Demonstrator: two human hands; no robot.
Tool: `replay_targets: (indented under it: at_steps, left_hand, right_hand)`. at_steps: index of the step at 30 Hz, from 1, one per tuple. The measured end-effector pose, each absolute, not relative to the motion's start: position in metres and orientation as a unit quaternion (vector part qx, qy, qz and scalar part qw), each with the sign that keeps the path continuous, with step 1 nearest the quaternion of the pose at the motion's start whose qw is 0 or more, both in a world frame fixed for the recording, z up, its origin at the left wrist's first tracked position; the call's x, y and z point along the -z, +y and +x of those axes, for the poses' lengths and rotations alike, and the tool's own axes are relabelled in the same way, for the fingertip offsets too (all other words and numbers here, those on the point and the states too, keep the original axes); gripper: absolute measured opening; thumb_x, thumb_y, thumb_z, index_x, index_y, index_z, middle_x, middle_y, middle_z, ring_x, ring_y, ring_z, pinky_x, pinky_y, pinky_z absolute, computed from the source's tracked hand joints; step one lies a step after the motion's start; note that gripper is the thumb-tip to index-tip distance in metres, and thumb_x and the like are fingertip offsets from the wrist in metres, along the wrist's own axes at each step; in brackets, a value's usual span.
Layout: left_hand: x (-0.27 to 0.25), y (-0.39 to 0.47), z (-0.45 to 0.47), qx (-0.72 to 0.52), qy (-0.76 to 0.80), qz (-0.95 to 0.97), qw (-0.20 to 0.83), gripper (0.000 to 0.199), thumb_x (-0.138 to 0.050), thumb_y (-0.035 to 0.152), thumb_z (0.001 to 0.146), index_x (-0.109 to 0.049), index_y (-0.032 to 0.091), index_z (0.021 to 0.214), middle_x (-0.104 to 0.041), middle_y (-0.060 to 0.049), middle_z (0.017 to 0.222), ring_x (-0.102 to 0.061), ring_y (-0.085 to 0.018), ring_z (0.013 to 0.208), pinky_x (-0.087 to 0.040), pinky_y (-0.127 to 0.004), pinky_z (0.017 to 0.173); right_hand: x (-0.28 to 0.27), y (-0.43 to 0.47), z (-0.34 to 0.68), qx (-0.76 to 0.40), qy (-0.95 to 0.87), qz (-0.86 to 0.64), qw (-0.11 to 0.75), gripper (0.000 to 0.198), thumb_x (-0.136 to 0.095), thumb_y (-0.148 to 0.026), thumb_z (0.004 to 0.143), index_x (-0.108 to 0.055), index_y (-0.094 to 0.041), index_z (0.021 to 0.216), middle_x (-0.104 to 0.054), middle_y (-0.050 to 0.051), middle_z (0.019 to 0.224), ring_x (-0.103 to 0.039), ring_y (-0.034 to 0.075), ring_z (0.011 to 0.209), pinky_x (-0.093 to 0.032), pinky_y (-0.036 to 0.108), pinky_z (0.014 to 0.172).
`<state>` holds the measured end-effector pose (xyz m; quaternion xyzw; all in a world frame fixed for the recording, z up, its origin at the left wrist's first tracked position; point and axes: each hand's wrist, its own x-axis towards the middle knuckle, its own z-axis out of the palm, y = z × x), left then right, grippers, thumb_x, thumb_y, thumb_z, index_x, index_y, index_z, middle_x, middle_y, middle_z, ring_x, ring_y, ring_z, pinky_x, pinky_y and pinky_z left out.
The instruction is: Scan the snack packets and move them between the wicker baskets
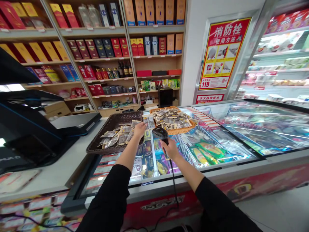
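The right hand (170, 149) is gripping a rounded black barcode scanner (160, 132), its thin cable (173, 183) dangling, over the glass-topped freezer (173, 182). The left hand (140, 129) is hovering at the right side of a dark brown wicker basket (91, 147), where small, clear-and-beige packets (122, 135) are lying heaped; whether it is pinching one, I cannot tell.

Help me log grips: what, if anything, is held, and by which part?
The right hand holds the scanner by its handle; whether the left hand grips anything cannot be told.
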<state>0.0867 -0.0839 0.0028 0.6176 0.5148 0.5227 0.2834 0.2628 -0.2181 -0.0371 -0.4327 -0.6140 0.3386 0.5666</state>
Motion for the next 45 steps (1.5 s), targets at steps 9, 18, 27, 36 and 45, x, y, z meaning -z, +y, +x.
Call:
replay_targets:
  at_steps: [9, 18, 27, 36, 45]
  left_hand:
    - [-0.025, -0.111, 0.079, -0.498, 0.597, 0.629, 0.021, 0.045, -0.039, 0.017, 0.086, -0.063, 0.024, 0.123, -0.063, -0.005, 0.125, -0.051, -0.025, 0.122, -0.034, -0.041, 0.105]
    - [-0.025, -0.115, 0.063, -0.180, 0.742, 0.646, 0.024, 0.037, -0.056, 0.019, 0.075, -0.071, 0.021, 0.109, -0.056, -0.019, 0.132, -0.028, -0.043, 0.137, -0.011, -0.068, 0.105]
    - [-0.045, -0.118, 0.100, -0.268, 0.623, 0.735, -0.007, 0.047, -0.044, 0.007, 0.080, -0.063, 0.017, 0.122, -0.052, -0.013, 0.138, -0.043, -0.030, 0.130, -0.028, -0.048, 0.110]
    - [-0.024, -0.080, 0.249, -0.269, 0.467, 0.831, 0.136, 0.034, -0.052, 0.014, 0.082, -0.070, 0.017, 0.111, -0.067, -0.011, 0.119, -0.059, -0.024, 0.113, -0.041, -0.033, 0.100]
    - [-0.020, -0.050, 0.282, -0.246, 0.474, 0.831, 0.156, 0.011, -0.072, 0.026, 0.066, -0.066, 0.018, 0.066, -0.064, -0.004, 0.066, -0.062, -0.022, 0.072, -0.045, -0.029, 0.070]
  right_hand:
    - [0.050, -0.212, 0.269, -0.437, -0.487, -0.387, 0.650, 0.034, -0.058, -0.055, 0.078, -0.049, -0.021, 0.078, -0.050, -0.007, 0.050, -0.044, 0.010, 0.033, -0.035, 0.023, 0.034]
    - [0.051, -0.213, 0.277, -0.463, -0.437, -0.369, 0.678, 0.038, -0.062, -0.056, 0.075, -0.047, -0.021, 0.077, -0.052, -0.006, 0.052, -0.046, 0.010, 0.035, -0.037, 0.023, 0.034]
    - [0.038, -0.184, 0.356, -0.405, -0.324, -0.384, 0.764, 0.038, -0.069, -0.054, 0.067, -0.050, -0.022, 0.077, -0.053, -0.005, 0.048, -0.045, 0.012, 0.031, -0.035, 0.026, 0.030]
    - [0.058, -0.174, 0.381, -0.387, -0.259, -0.402, 0.789, 0.043, -0.067, -0.058, 0.066, -0.050, -0.021, 0.079, -0.052, -0.007, 0.046, -0.045, 0.011, 0.030, -0.035, 0.023, 0.029]
    - [0.055, -0.169, 0.376, -0.386, -0.270, -0.410, 0.781, 0.038, -0.065, -0.056, 0.070, -0.044, -0.024, 0.073, -0.049, -0.007, 0.046, -0.044, 0.011, 0.030, -0.035, 0.024, 0.030]
